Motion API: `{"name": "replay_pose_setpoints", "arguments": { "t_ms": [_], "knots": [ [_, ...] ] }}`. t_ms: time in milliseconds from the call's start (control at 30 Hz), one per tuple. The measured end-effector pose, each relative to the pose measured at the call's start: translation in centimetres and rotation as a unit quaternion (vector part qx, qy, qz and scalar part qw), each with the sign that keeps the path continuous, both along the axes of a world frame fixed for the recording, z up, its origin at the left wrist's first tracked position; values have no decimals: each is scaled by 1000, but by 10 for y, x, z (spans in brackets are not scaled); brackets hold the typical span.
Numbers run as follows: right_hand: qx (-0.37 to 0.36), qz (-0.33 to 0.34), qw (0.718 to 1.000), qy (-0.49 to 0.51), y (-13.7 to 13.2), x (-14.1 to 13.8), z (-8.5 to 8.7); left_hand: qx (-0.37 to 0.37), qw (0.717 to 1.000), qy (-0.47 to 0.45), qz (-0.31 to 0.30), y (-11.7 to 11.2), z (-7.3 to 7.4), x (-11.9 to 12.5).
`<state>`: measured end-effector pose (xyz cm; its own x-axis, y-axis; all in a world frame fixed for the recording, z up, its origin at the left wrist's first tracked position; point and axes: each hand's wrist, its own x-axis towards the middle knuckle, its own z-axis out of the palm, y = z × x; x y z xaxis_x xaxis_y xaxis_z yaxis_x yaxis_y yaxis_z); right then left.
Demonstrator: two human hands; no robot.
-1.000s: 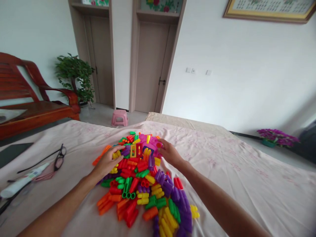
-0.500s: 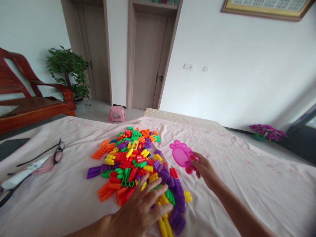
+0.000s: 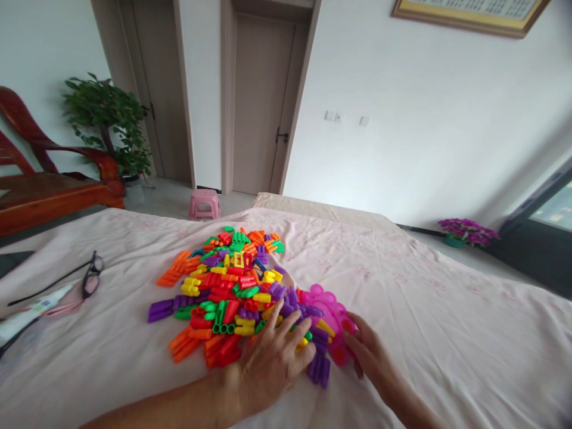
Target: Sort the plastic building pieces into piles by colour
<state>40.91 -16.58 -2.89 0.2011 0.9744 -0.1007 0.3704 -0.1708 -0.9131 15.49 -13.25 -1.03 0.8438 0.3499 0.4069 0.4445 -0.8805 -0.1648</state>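
Right hand (image 3: 372,356) gripping a translucent pink, scallop-edged plastic plate (image 3: 338,320) by its edge; left hand (image 3: 274,358), fingers spread, over heaped multicoloured tubular plastic blocks (image 3: 222,292).

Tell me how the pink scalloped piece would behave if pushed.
The pink scalloped piece seems stiff: its outline looks undistorted where the right hand holds one edge. It looks like thin plastic, so it is probably light. Purple blocks overlap its left edge and might shift with it.
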Motion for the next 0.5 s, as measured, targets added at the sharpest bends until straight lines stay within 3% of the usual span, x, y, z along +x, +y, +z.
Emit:
{"name": "replay_pose_setpoints", "arguments": {
  "t_ms": [100,233,367,500],
  "knots": [
    [13,35,999,21,20,-26,1,9,998,-33,49,15,-2,1],
    [24,68,997,22,48,-57,17,-26,989,-84,117,38,3,-7],
    [69,107,990,-59,77,-77,42,-32,975,-123,184,60,19,-26],
    [153,113,967,-172,107,-91,62,-28,948,-168,270,89,37,-60]
  ]
}}
